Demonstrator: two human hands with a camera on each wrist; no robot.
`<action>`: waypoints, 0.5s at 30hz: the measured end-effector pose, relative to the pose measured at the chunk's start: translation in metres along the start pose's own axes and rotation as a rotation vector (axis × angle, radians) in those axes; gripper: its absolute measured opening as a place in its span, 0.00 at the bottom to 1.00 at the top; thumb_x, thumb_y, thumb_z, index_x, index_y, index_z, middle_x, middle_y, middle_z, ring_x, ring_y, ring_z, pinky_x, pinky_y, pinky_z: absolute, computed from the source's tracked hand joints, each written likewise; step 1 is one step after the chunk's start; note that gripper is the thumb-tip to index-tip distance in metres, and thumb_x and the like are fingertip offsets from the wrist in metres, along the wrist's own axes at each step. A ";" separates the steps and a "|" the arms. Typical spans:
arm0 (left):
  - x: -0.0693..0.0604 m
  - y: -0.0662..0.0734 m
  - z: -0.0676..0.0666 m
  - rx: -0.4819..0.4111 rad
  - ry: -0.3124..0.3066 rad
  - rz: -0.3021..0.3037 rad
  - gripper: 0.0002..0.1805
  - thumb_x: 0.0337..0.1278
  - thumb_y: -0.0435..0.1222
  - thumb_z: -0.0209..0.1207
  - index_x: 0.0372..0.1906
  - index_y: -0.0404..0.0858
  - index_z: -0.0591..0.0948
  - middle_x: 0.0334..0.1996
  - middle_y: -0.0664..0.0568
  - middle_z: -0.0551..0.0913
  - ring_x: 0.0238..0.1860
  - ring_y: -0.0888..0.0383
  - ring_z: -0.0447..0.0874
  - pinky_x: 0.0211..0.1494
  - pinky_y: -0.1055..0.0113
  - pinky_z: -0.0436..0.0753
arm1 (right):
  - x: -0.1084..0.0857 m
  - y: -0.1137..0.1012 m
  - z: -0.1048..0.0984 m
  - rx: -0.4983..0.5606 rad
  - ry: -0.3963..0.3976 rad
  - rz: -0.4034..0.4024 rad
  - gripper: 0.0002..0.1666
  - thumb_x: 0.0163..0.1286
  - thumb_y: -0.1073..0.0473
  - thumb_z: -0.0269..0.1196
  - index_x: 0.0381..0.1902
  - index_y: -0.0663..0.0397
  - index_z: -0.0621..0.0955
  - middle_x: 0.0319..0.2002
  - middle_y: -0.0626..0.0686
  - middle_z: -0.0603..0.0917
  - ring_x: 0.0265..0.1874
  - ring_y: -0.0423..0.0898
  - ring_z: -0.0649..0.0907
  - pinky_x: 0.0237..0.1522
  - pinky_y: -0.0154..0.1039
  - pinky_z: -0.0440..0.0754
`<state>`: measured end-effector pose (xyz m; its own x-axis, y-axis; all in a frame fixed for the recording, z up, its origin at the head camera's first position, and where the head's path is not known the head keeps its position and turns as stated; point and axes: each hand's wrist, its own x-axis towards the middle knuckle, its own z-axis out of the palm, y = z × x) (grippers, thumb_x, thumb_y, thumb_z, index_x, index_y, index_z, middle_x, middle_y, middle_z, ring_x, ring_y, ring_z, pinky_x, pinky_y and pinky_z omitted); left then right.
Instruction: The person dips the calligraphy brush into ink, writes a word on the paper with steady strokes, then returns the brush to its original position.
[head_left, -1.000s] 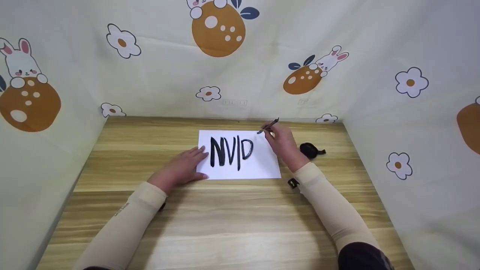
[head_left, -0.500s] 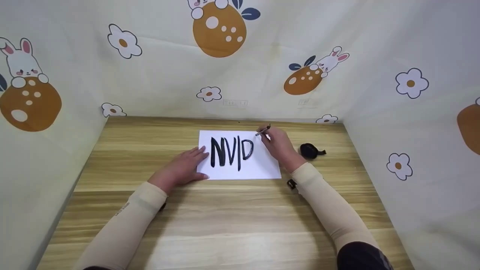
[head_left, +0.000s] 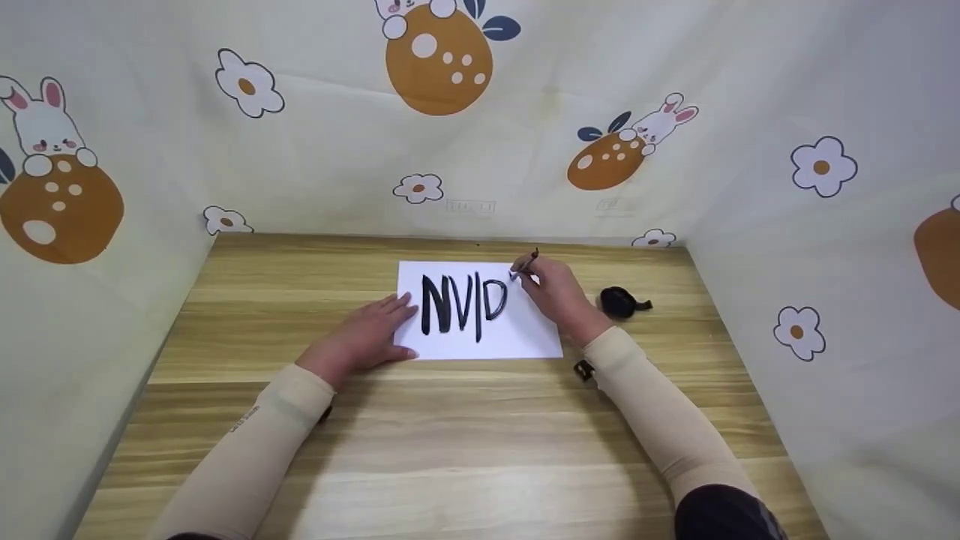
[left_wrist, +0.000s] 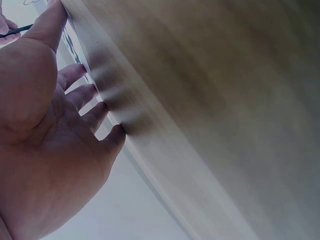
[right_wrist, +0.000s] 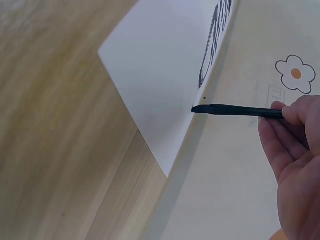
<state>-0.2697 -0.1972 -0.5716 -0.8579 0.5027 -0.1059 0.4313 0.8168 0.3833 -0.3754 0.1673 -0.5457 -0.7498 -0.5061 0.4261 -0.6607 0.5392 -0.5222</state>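
A white paper sheet [head_left: 450,348] lies on the table, with thick black strokes [head_left: 436,304] reading like "NVID" on its left and middle part. My left hand [head_left: 364,334] rests at the sheet's left edge; in the left wrist view its spread fingertips [left_wrist: 102,106] touch down along that side. My right hand [head_left: 559,291] pinches a dark brush-like pen [head_left: 529,262] over the sheet's upper right part. In the right wrist view the pen [right_wrist: 235,110] points its dark tip at the sheet [right_wrist: 145,85], right of the last letter; whether the tip touches cannot be told.
A round black object with a short tab [head_left: 618,302] lies on the wooden table [head_left: 465,442] right of my right hand. A small black item [head_left: 583,369] is beside my right wrist. Patterned cloth walls [head_left: 322,150] stand behind and on both sides.
My right hand has shifted slightly left and down, and the pen tip has moved a little lower on the sheet. My left hand and the sheet have stayed in place.
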 end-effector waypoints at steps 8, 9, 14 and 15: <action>-0.001 0.001 -0.001 -0.011 -0.003 -0.007 0.48 0.75 0.53 0.69 0.85 0.30 0.65 0.87 0.34 0.57 0.87 0.32 0.53 0.87 0.34 0.56 | 0.005 -0.003 -0.004 0.041 -0.046 0.075 0.07 0.76 0.74 0.66 0.48 0.65 0.89 0.47 0.60 0.93 0.52 0.59 0.92 0.60 0.51 0.89; -0.001 0.001 -0.001 -0.015 -0.006 -0.011 0.48 0.75 0.53 0.69 0.85 0.30 0.65 0.88 0.34 0.56 0.87 0.32 0.52 0.87 0.34 0.56 | 0.006 -0.004 -0.004 0.049 -0.054 0.089 0.07 0.77 0.74 0.66 0.48 0.66 0.89 0.47 0.61 0.93 0.52 0.59 0.92 0.61 0.51 0.89; 0.000 0.002 -0.001 -0.022 -0.024 -0.021 0.48 0.75 0.54 0.68 0.86 0.31 0.64 0.88 0.35 0.55 0.88 0.33 0.51 0.87 0.34 0.55 | 0.010 -0.005 -0.009 0.085 -0.096 0.152 0.07 0.79 0.73 0.65 0.48 0.68 0.88 0.48 0.63 0.93 0.53 0.58 0.92 0.61 0.51 0.89; 0.000 0.001 -0.001 -0.016 -0.023 -0.020 0.48 0.75 0.54 0.68 0.86 0.31 0.64 0.88 0.35 0.55 0.87 0.33 0.51 0.87 0.34 0.55 | 0.010 -0.005 -0.010 0.094 -0.102 0.162 0.07 0.79 0.73 0.65 0.49 0.69 0.88 0.48 0.64 0.93 0.53 0.58 0.92 0.61 0.52 0.89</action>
<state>-0.2696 -0.1965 -0.5700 -0.8596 0.4930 -0.1342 0.4097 0.8221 0.3954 -0.3797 0.1656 -0.5315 -0.8355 -0.4860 0.2564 -0.5220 0.5563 -0.6466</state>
